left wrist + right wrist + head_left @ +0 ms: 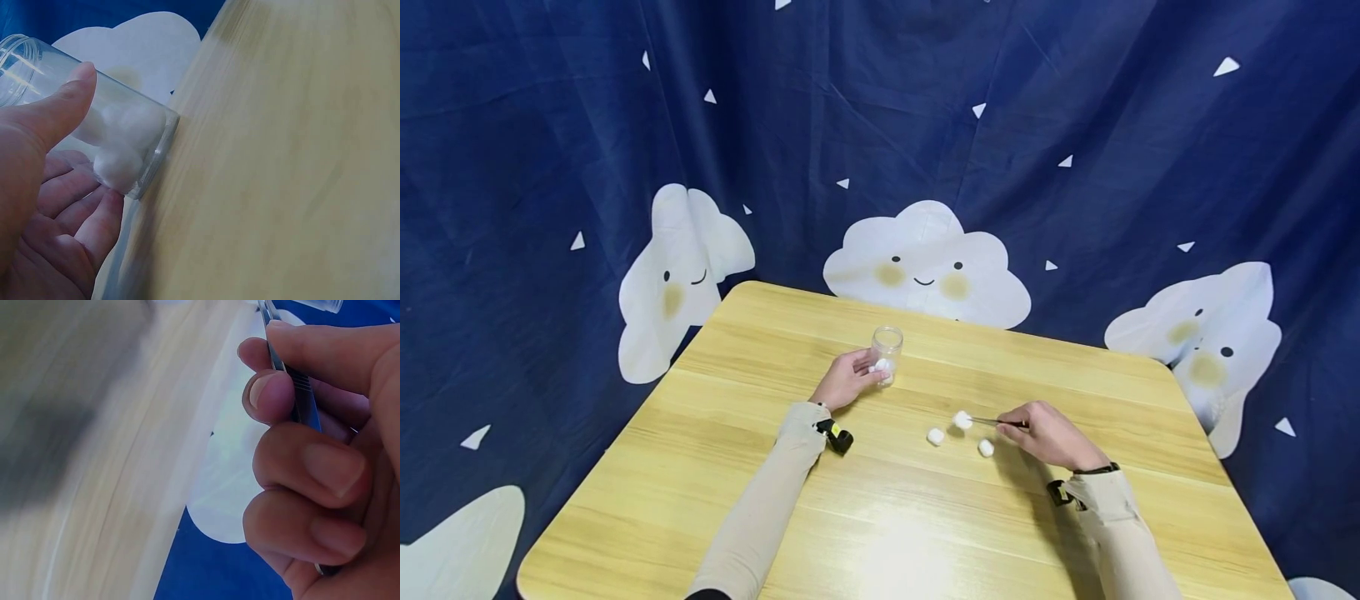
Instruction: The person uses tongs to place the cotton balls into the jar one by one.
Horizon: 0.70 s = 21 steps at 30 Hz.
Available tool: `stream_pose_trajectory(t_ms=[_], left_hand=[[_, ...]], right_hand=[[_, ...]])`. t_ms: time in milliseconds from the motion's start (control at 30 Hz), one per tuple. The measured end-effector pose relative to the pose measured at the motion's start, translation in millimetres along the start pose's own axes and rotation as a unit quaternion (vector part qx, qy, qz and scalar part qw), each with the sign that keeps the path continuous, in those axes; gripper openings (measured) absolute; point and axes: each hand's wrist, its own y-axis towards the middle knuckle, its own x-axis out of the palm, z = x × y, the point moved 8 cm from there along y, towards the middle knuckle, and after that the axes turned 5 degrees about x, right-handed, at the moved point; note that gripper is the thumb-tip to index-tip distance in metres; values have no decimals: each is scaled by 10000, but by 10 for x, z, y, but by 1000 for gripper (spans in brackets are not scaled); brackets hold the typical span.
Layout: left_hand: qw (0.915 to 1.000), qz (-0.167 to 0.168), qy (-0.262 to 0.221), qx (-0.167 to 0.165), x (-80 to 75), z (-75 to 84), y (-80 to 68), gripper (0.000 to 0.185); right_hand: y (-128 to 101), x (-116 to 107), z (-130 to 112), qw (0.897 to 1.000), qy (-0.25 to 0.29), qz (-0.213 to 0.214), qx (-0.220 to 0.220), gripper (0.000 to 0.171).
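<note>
Pale sleeves (760,510) nearest, two. Left hand (844,381) part-curled, thumb and fingers gripping one clear jar (889,350); right hand (1054,435) curled tight, pinching one pair of tweezers (988,421). White balls: held ball (962,420) at the tips, two loose balls (935,437) on the table (662,467), several jarred balls (117,167), exact count unclear. Balls probably light, soft, squashable; nip gently mid-body. Jar likely smooth, slippery; hold round its wall

Jar (887,340) toward far edge of desk (655,492), balls (884,367) inside, two loose balls (936,437) mid-desk, tweezers (985,421) nearer right edge
</note>
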Motion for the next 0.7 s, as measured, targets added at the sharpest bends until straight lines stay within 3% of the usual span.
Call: stream_pose_trajectory(t_ms=[700], left_hand=[[10000,-10,-22,-12,-2,-3,-4,64]], right_hand=[[158,-105,-75,9999,-46,141,-81,16]])
